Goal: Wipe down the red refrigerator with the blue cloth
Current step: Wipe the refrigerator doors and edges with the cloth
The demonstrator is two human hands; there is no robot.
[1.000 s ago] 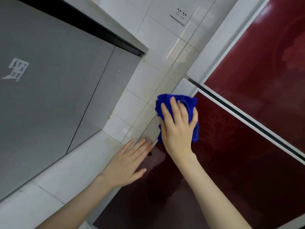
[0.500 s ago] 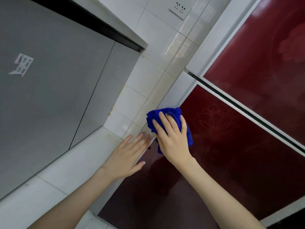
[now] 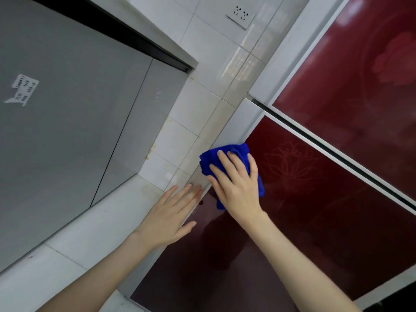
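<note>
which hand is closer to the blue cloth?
Right. The right hand presses flat on the blue cloth against the red refrigerator; the left hand rests on the pale side edge, just lower left of the cloth.

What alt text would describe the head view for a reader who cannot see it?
A right hand presses a blue cloth against a red refrigerator door, near its white edge. The left hand rests open on that edge, beside a white tiled wall.

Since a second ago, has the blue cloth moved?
Yes: the blue cloth has slid down the red door's left edge, away from the gap between the doors.
</note>
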